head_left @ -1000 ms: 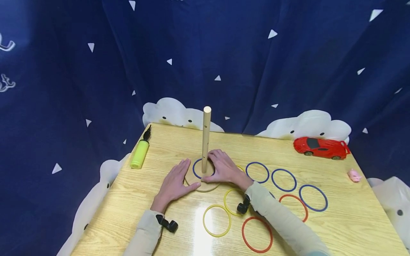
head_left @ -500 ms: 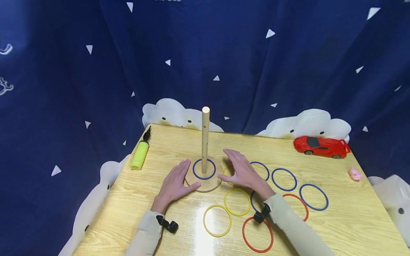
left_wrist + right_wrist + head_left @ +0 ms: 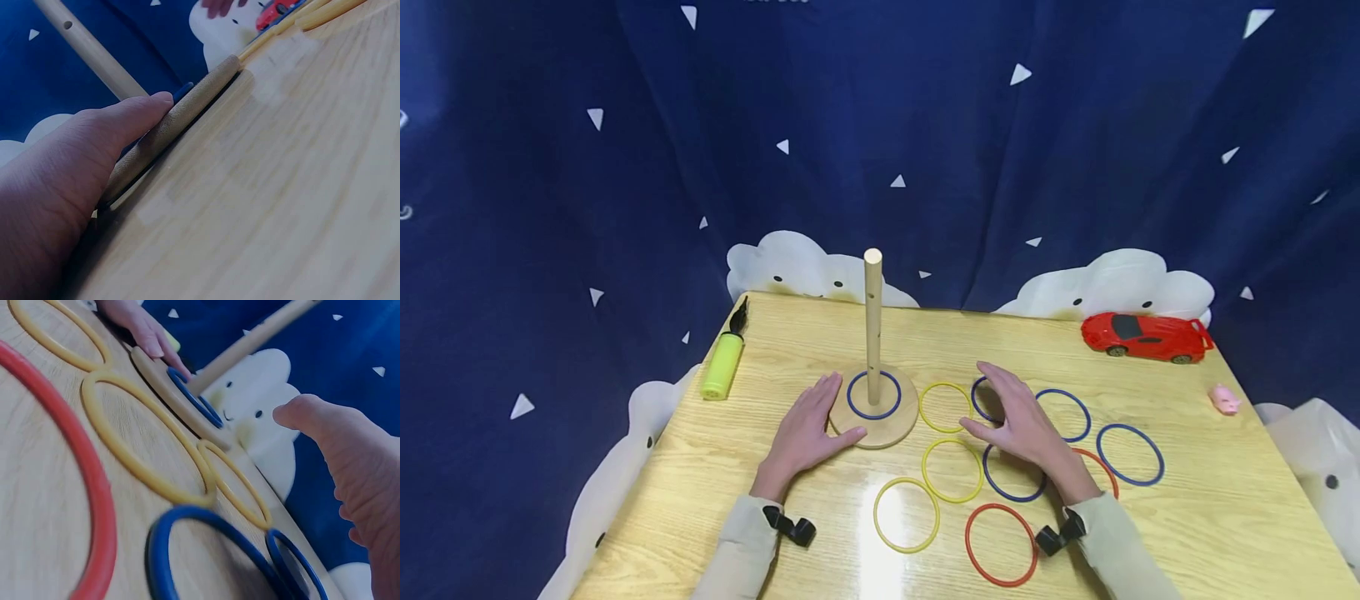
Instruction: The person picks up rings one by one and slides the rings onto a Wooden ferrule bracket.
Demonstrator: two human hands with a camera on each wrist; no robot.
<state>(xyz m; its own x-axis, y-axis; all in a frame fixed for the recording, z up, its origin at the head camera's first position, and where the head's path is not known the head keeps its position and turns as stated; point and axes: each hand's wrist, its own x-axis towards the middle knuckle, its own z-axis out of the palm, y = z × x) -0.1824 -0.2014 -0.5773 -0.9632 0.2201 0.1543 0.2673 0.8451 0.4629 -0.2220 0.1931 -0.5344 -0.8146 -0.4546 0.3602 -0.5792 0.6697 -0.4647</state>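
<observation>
A round wooden base (image 3: 887,429) with an upright wooden peg (image 3: 873,333) stands on the table; a blue ring (image 3: 898,398) lies on the base around the peg's foot. My left hand (image 3: 805,433) rests along the base's left and front edge, fingers straight and thumb spread. In the left wrist view its thumb (image 3: 140,115) lies over the rim. My right hand (image 3: 1026,425) hovers over the rings right of the base, thumb and fingers apart, holding nothing. It partly covers two blue rings (image 3: 1015,500) (image 3: 976,400).
Right of the base lie yellow rings (image 3: 925,405), further blue rings (image 3: 1162,467) and red rings (image 3: 967,542). A yellow-green hand pump (image 3: 722,367) lies at the left edge. A red toy car (image 3: 1146,337) and a small pink toy (image 3: 1225,399) sit at the right. A blue curtain (image 3: 925,125) hangs behind.
My right hand has let go at the ring around the peg and drawn back to the right, over the other rings. My left hand stays at the base.
</observation>
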